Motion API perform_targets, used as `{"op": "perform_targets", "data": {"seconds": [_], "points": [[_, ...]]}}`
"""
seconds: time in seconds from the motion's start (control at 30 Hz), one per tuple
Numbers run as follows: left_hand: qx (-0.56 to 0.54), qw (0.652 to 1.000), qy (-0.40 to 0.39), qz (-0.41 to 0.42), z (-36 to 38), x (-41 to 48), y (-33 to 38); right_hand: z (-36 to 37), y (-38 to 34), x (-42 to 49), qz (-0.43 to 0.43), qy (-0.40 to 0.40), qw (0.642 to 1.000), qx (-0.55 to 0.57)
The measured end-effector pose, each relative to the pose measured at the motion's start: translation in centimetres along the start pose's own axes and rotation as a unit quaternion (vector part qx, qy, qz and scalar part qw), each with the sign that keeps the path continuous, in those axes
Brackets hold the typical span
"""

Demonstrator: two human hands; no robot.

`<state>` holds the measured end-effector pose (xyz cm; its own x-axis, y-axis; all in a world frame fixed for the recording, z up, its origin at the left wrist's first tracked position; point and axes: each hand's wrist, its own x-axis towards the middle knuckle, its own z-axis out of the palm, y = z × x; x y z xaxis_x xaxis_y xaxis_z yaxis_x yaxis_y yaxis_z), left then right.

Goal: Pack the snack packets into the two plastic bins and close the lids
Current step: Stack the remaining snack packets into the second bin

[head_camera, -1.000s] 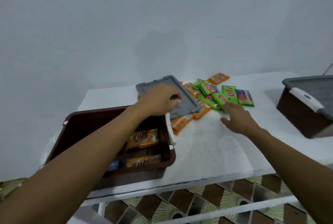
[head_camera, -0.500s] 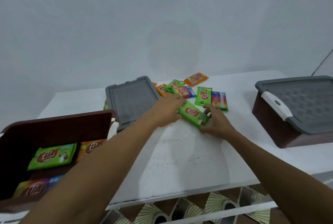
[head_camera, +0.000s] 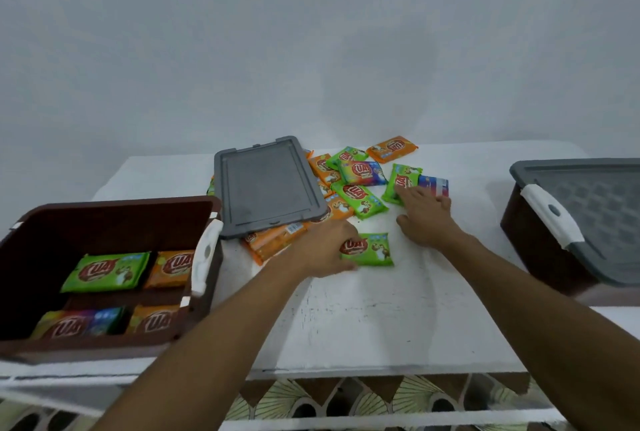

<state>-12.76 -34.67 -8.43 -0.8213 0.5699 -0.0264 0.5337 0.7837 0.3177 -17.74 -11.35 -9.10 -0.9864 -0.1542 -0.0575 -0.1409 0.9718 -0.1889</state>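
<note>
Two bare hands are out over the white tabletop on my feed. Left hand grips the left end of a green rectangular foil snack packet lying near the tabletop's middle, fingers curled over it, thumb at its near edge. Right hand lies flat and spread with straight fingers, the tips resting on a second green packet and a blue-and-rainbow packet just beside it.

A loose pile of packets, orange, green and rainbow, sits at the far edge. A grey rectangular plastic lid lies off its bin, tilted, on top of several orange packets that stick out under its near edge.

An open brown plastic bin stands at the near left corner, with a white latch on its right wall. I count four packets inside: green and orange in the far row, rainbow and orange in the near row.

A second brown bin at the right edge has its grey lid on, and its white latch faces the hands.
</note>
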Motion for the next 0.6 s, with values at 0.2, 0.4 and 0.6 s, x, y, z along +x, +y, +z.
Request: {"op": "perform_targets", "data": {"seconds": [0.2,0.4,0.6], "points": [[-0.076,0.994,0.060,-0.057,1.7,-1.5,0.1,1.5,-0.6,-4.9,-0.042,0.109,0.990,0.080],[-0.071,0.990,0.059,-0.107,2.2,-1.9,1.0,1.4,-2.4,-9.5,-0.019,0.144,0.984,0.100],[0.012,0.993,-0.029,-0.116,-0.1,-2.1,0.6,-0.1,-1.4,-10.1,-0.125,-0.005,0.991,0.047]]}}
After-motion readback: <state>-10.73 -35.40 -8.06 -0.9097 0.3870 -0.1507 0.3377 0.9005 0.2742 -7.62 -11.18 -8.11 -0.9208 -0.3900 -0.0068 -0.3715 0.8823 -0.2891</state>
